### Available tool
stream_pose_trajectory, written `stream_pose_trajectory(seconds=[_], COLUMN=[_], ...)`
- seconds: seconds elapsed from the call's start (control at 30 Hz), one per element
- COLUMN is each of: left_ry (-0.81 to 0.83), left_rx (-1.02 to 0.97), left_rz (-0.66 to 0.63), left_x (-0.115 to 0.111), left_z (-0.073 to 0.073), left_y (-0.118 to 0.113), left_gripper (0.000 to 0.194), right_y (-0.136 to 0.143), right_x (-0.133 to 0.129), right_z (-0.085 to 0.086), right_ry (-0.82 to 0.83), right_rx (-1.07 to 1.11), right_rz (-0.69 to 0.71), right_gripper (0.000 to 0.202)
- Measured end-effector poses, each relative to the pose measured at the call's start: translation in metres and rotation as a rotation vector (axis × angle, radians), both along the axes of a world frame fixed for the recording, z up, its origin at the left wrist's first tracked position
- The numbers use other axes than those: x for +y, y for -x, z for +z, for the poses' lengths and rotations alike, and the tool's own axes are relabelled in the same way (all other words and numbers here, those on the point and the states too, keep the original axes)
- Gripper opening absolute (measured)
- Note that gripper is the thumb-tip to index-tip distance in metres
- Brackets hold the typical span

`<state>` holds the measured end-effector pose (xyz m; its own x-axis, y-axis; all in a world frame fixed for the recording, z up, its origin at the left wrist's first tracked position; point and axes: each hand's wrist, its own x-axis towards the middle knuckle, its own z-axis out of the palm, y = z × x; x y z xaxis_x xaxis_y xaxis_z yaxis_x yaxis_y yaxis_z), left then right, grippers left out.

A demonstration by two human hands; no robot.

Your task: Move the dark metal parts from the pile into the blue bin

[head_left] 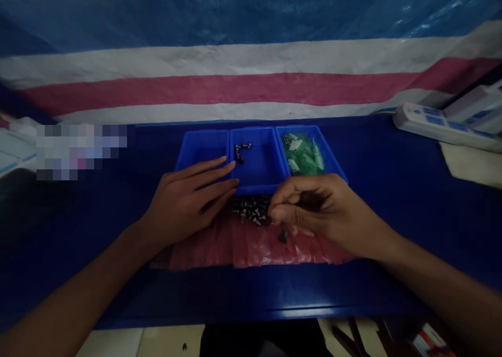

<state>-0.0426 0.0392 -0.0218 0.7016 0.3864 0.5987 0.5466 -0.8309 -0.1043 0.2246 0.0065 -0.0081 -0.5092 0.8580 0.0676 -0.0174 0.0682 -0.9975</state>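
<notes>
My left hand (188, 203) lies flat with fingers apart on a stack of red plastic bags (243, 247), its fingertips reaching the front rim of the blue trays. My right hand (317, 208) is curled with thumb and fingers pinched over a heap of small dark screws (251, 209) on the bags; whether a screw is pinched I cannot tell. One loose screw (283, 237) lies just below that hand. Three blue trays stand side by side: the left tray (202, 140), the middle tray (259, 174) with a few screws (241, 152), and the right tray (333, 161) with green packets (304, 156).
The dark blue table (392, 189) ends at a front edge near me. A white power strip (443, 124) and white boxes sit at the far right. A blue, white and pink striped tarp (251, 80) hangs behind. A blurred patch is at the left.
</notes>
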Motion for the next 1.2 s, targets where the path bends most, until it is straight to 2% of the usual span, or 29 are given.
stream_pose_trajectory(seconds=[0.07, 0.13, 0.17, 0.2, 0.27, 0.33, 0.43, 0.5, 0.57, 0.67, 0.77, 0.83, 0.9, 1.0, 1.03, 1.1, 1.2], left_ry=[-0.018, -0.038, -0.045, -0.051, -0.053, -0.048, -0.048, -0.051, -0.048, -0.046, -0.047, -0.047, -0.046, -0.041, -0.042, -0.044, -0.049], left_rx=[0.005, 0.012, 0.015, 0.015, 0.015, 0.007, 0.0, -0.001, 0.0, -0.001, 0.002, 0.013, 0.018, 0.022, 0.022, 0.026, 0.031], left_rz=[-0.002, -0.007, -0.008, -0.009, -0.01, -0.007, -0.002, -0.002, -0.003, -0.018, -0.025, -0.021, -0.016, -0.019, -0.02, -0.019, -0.001], left_x=[0.0, 0.001, 0.001, 0.001, 0.0, 0.0, -0.001, -0.001, -0.001, 0.0, 0.001, 0.001, 0.001, 0.001, 0.001, 0.001, 0.0], left_z=[0.0, 0.0, 0.0, 0.001, 0.001, 0.001, 0.001, 0.001, 0.001, 0.001, 0.002, 0.002, 0.002, 0.0, 0.0, 0.0, 0.0], left_y=[0.0, -0.001, -0.001, -0.001, -0.002, -0.002, -0.002, -0.003, -0.003, -0.004, -0.003, -0.002, -0.001, 0.0, 0.0, 0.0, 0.001], left_gripper=[0.016, 0.014, 0.013, 0.013, 0.013, 0.013, 0.013, 0.013, 0.012, 0.012, 0.012, 0.013, 0.013, 0.013, 0.014, 0.014, 0.015], right_y=[-0.002, -0.006, -0.008, -0.01, -0.011, -0.011, -0.008, -0.007, -0.006, -0.004, 0.0, 0.002, 0.002, -0.002, -0.003, -0.006, -0.006], right_x=[0.003, 0.004, 0.004, 0.004, 0.002, 0.0, -0.002, -0.002, -0.002, -0.004, -0.007, -0.007, -0.006, -0.001, 0.0, 0.002, 0.003], right_z=[0.0, 0.0, 0.0, 0.0, -0.002, -0.005, -0.01, -0.012, -0.012, -0.01, -0.008, -0.007, -0.005, -0.002, -0.001, -0.001, -0.007], right_ry=[-0.06, -0.269, -0.408, -0.547, -0.796, -0.964, -1.092, -1.098, -1.014, -0.729, -0.379, -0.165, -0.045, -0.102, -0.165, -0.335, -0.709], right_rx=[0.004, -0.092, -0.162, -0.25, -0.45, -0.615, -0.689, -0.637, -0.51, -0.305, -0.201, -0.14, -0.072, 0.041, 0.058, 0.003, -0.238], right_rz=[-0.083, -0.161, -0.145, -0.08, 0.137, 0.293, 0.282, 0.254, 0.238, 0.199, 0.149, 0.094, 0.006, -0.077, -0.075, -0.049, 0.027], right_gripper=[0.027, 0.019, 0.014, 0.01, 0.011, 0.016, 0.019, 0.022, 0.025, 0.018, 0.008, 0.02, 0.027, 0.015, 0.021, 0.034, 0.031])
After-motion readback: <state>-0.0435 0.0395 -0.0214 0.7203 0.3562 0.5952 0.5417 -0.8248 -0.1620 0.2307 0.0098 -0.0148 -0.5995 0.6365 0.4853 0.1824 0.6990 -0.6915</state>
